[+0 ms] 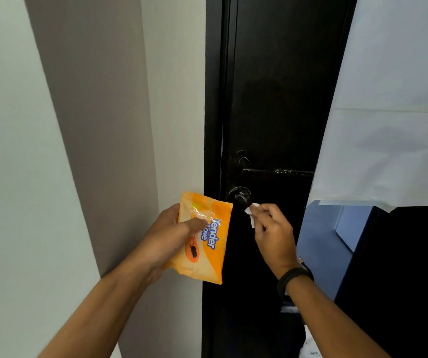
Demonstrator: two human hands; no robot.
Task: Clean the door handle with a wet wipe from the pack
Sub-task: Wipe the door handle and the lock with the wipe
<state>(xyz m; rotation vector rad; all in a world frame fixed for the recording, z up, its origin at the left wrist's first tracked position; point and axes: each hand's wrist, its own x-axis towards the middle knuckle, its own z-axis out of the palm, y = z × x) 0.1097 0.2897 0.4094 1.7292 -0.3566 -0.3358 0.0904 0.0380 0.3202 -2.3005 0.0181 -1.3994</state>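
- Our left hand (166, 236) grips the orange wipe pack (202, 239).
- Our right hand (272, 231) pinches a white wipe (249, 214) just below the black door handle (240, 195).

Soft, even indoor light — the black door (272, 112) swallows detail, edges bend with wide-angle distortion.

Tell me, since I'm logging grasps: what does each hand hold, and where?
Left hand grips the wipe pack by its left side; right hand pinches a white wipe at fingertips.
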